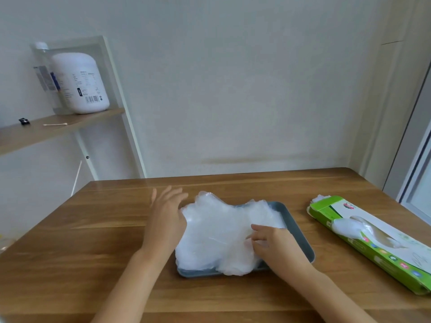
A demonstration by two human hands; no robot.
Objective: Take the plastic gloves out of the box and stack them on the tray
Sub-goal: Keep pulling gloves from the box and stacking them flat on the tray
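While the clear plastic gloves (217, 231) lie heaped on the grey tray (300, 236), hiding most of its floor, the left hand (166, 215) rests with straight fingers against the pile's left edge. The right hand (277, 241) bends its fingers onto the pile; whether they pinch a glove is unclear. The green box (373, 243) runs off the right edge.

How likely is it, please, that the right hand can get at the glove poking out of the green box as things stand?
Probably yes. The right hand touches the stacked gloves on the tray; the box lies to that hand's side, only bare tabletop shows between them, and the glove pokes out uncovered.
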